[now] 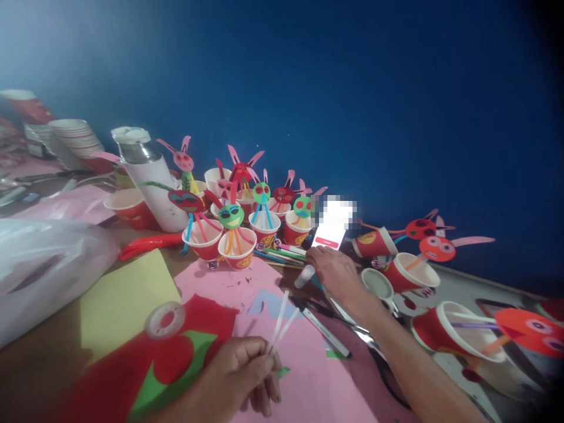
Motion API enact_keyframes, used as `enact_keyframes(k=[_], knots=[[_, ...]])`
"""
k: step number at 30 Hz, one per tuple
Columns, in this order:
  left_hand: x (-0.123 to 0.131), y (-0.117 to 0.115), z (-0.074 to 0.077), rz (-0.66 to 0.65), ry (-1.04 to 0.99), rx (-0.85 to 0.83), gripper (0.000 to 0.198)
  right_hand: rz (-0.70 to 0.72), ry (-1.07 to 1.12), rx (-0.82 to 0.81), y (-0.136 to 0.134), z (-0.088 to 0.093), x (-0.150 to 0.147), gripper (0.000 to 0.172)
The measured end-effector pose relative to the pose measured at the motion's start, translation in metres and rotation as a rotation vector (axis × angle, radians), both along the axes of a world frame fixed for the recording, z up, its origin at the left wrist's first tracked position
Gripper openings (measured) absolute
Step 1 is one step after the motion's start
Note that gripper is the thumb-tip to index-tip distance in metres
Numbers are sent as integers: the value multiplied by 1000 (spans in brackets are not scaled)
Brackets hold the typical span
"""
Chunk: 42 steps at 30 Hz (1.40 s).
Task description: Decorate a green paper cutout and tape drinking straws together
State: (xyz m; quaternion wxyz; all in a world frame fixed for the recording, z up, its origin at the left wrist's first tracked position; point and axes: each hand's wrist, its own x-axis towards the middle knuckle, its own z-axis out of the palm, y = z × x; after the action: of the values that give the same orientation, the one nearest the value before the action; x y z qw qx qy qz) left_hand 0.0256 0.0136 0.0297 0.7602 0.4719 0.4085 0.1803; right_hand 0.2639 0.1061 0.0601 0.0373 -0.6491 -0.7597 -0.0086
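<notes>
My left hand (247,370) is closed, pinching two thin whitish straws (282,323) that point up and away from me. Under it lies a pink paper sheet (304,358). My right hand (335,273) reaches forward to the lower edge of a lit phone (329,232), which leans near the paper cups. Its fingertips are at the screen's bottom; their exact grip is partly hidden. A small clear cylinder (305,276) lies just left of that hand. Beneath my right forearm are scissors (365,335) and a white marker pen (326,332).
Paper cups (238,249) with rabbit-eared paper figures (231,216) stand behind; more cups (412,273) lie tilted at right. A thermos (152,176), plastic bag (48,270), yellow paper (127,299), red paper (110,376) and a tape roll (165,321) are at left. A blue wall rises behind.
</notes>
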Motion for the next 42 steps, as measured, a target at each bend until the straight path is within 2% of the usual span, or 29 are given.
enact_keyframes(k=[3,7,8,9,12,14,16,19,23,29,33,38,42], knots=[[0,0,-1,2,-12,6,34,-47,85,94,-11,8,5,20],[0,1,4,3,-10,0,37,-68,273,209,-35,33,15,16],[0,2,5,8,-13,-11,39,-64,357,210,-41,40,17,17],[0,2,7,16,-17,-19,40,-78,588,216,-48,47,19,14],[0,5,10,50,-28,-33,43,-6,1026,71,-64,60,22,10],[0,5,11,70,-36,-69,43,115,1141,-76,-70,62,20,13],[0,5,10,73,-49,-119,40,220,1160,-203,-72,59,14,16],[0,3,9,38,-61,-163,28,280,1055,-311,-70,53,1,15],[1,2,9,-21,-82,-256,19,326,898,-310,-67,48,-13,11],[1,2,13,-76,-102,-320,26,303,750,-315,-65,43,-17,10],[0,3,12,-76,-139,-328,24,252,797,-330,-63,38,-18,14],[-2,5,10,-47,-215,-318,20,202,962,-345,-60,34,-16,21],[-2,4,11,-38,-242,-382,16,166,1077,-395,-59,30,-18,21]])
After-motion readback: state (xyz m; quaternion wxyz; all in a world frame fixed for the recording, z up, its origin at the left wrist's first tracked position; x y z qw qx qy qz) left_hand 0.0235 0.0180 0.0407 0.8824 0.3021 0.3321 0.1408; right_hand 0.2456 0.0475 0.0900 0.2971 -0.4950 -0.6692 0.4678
